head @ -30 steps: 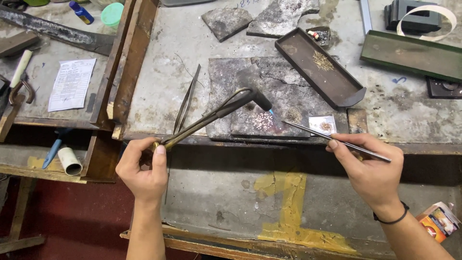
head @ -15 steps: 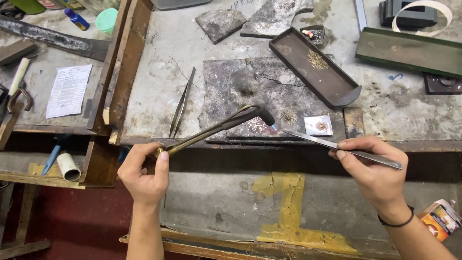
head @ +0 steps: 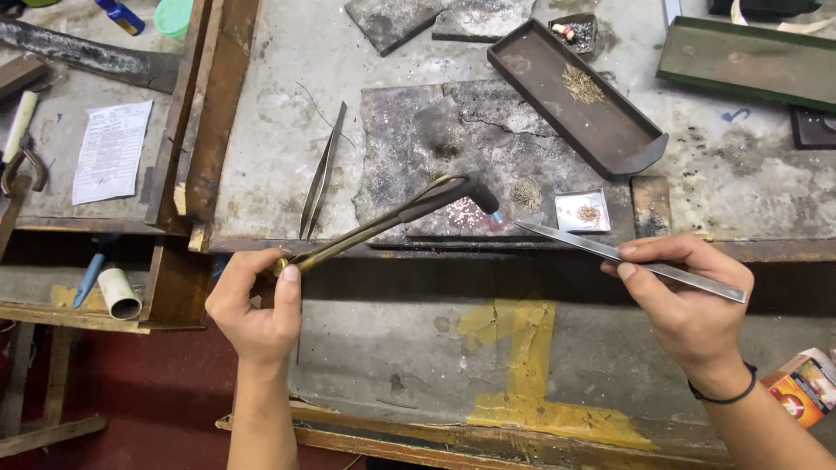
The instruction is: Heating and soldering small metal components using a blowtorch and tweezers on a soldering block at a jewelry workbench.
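Since half a second ago, both hands have kept their grips and barely shifted. Left hand (head: 257, 306) clenches the brass torch (head: 383, 222), whose tip points toward 2 o'clock over the charred slab (head: 453, 157). Spare tweezers (head: 322, 170) lie at the slab's 9 o'clock. Right hand (head: 688, 300) pinches long steel tweezers (head: 627, 259) at the worktop (head: 261, 130) edge, tips near the small square tray (head: 582, 211).

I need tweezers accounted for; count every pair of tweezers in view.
2. One pair of tweezers is pinched in the right hand, tips toward the slab. A second pair lies on the bench left of the slab. Others may be hidden.
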